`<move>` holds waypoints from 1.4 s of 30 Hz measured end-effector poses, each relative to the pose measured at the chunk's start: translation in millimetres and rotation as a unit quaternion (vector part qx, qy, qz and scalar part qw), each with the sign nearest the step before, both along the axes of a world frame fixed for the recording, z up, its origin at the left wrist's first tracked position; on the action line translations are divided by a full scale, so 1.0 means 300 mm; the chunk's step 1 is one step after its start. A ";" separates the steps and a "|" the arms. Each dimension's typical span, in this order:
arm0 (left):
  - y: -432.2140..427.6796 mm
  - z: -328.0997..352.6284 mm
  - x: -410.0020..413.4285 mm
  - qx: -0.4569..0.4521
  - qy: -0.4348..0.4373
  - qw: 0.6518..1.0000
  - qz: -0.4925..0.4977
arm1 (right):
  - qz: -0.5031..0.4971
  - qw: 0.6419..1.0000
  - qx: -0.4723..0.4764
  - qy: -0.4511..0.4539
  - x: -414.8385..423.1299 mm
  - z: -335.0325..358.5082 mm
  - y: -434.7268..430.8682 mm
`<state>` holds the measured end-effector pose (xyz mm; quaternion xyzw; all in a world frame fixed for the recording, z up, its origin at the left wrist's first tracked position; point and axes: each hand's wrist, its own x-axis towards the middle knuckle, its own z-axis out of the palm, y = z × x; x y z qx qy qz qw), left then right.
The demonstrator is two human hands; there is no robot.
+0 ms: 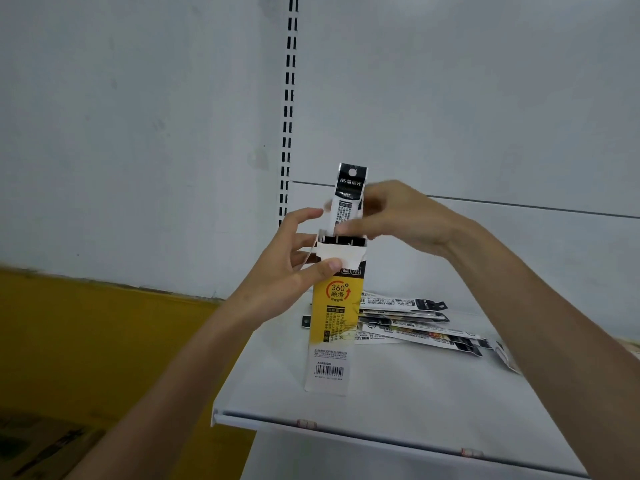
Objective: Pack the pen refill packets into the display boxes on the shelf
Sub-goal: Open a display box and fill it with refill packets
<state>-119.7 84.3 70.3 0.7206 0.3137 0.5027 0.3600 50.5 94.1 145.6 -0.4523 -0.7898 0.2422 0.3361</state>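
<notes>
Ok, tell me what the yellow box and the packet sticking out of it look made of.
Yellow box: printed cardboard, likely; its white top flap folds with a crisp crease, matte. Packet: probably thin glossy plastic film, with a punched hang hole and sheen.

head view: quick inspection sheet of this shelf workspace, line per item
surface: white shelf, with a rail along its front edge.
job's things: yellow display box upright with its top flap open; one refill packet partly inside it, black header sticking out; loose packets piled flat on the shelf behind and to the right of the box.
clutter: nothing seen.
grippers: left hand grips the box near its top, thumb on the flap; right hand pinches the packet.
cables: nothing seen.
surroundings: white back panel with a slotted upright; yellow surface at lower left; blurred cardboard in the bottom left corner.
</notes>
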 end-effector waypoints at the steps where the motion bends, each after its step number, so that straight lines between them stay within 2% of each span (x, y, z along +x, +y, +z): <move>1: 0.001 0.000 -0.001 0.001 0.003 1.000 -0.002 | -0.001 0.999 0.013 0.035 0.010 0.005 0.002; 4: 0.004 -0.004 0.003 -0.005 0.013 1.000 0.001 | -0.018 0.996 0.066 0.063 0.016 -0.003 0.014; 7: 0.013 -0.005 0.010 -0.008 0.010 1.000 0.009 | -0.043 0.996 0.073 0.007 0.009 -0.030 0.024; 10: 0.015 -0.006 0.014 -0.014 0.009 1.000 0.012 | -0.025 0.996 0.077 -0.027 0.017 -0.024 0.006; 13: 0.015 -0.003 0.012 -0.018 0.012 1.000 0.022 | -0.007 0.993 0.096 0.066 0.028 -0.023 -0.001; 15: 0.011 0.000 0.009 -0.016 0.014 0.999 0.024 | -0.011 0.990 0.110 0.083 0.024 -0.032 -0.002; 21: 0.012 0.001 0.005 -0.009 0.020 1.000 0.017 | -0.020 0.988 0.152 0.003 0.008 -0.047 -0.001; 26: 0.017 -0.004 0.006 -0.002 0.018 1.000 0.023 | -0.046 0.971 0.162 -0.169 -0.014 -0.030 -0.016; 27: 0.016 -0.008 0.004 0.001 0.018 0.999 0.027 | -0.039 0.972 0.156 -0.170 -0.009 -0.027 -0.019; 30: 0.011 -0.022 -0.003 -0.004 0.007 1.000 0.022 | -0.011 0.990 0.131 -0.047 0.008 -0.039 -0.036; 32: 0.010 -0.029 -0.004 -0.026 -0.012 1.000 0.011 | 0.008 0.990 0.139 -0.016 0.016 -0.059 -0.046; 36: 0.019 -0.039 0.005 -0.034 -0.017 0.999 0.017 | -0.003 0.988 0.155 -0.016 0.025 -0.088 -0.053; 42: 0.023 -0.037 0.018 -0.042 -0.033 0.999 0.007 | -0.028 0.963 0.246 -0.109 -0.002 -0.131 -0.042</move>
